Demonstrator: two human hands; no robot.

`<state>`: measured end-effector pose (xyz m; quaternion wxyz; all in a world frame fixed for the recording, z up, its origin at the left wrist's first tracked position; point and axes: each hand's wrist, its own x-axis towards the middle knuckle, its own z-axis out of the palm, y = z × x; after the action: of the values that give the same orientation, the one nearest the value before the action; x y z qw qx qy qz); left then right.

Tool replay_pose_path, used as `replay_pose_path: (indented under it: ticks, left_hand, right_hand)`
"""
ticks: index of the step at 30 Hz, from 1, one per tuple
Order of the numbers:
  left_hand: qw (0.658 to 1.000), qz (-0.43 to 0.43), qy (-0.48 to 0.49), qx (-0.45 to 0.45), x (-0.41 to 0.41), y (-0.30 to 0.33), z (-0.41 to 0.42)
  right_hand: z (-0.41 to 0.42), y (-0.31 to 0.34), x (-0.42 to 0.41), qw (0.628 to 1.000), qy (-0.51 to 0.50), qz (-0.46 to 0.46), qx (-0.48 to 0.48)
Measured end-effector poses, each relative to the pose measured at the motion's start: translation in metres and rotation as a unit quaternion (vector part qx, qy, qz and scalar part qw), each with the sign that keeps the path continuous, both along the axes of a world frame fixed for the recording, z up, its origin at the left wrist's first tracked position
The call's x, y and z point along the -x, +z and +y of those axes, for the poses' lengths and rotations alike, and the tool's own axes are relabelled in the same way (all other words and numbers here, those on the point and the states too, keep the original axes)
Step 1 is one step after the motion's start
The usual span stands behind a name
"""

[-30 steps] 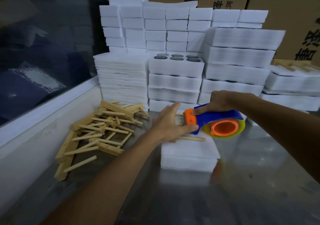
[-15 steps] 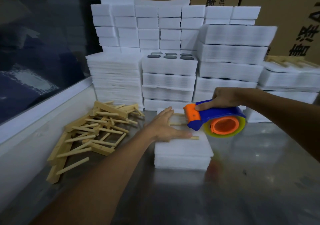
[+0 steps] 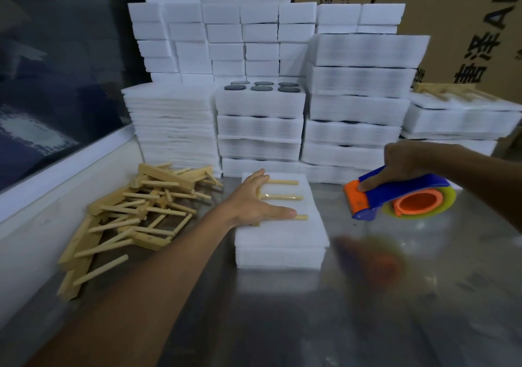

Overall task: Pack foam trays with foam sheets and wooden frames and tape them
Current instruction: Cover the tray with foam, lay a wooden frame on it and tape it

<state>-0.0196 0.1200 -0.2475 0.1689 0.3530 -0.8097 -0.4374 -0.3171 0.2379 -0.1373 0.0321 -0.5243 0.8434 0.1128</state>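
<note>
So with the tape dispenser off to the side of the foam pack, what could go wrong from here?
1. The wooden frame lies loose on the foam pack, pinned only by the left hand; lifting that hand could let it shift before taping.
2. The tape dispenser in the right hand is clear of the pack, so any tape strand may stretch or snag.

A shiny metal table carries a white foam pack at centre, a loose heap of pale wooden frames left, stacked white foam trays behind.
</note>
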Motion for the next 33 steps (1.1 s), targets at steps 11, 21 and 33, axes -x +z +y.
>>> replay_pose_path:
  ticks: [11,21,33]
  left_hand:
    - [1.0,0.015,-0.004,0.003,-0.003,-0.003,0.0]
    - [0.999,0.034,0.012,-0.002,-0.001,-0.007,-0.001]
    - [0.999,0.024,0.023,0.015,0.003,-0.009,0.0]
  right_hand:
    - [-0.037,-0.035,-0.039,0.997,0.02,0.057,-0.049]
    - [-0.063,-0.041,-0.066,0.997,0.035,0.024,-0.069]
    - [-0.072,-0.043,-0.061,0.994,-0.029,-0.059,-0.088]
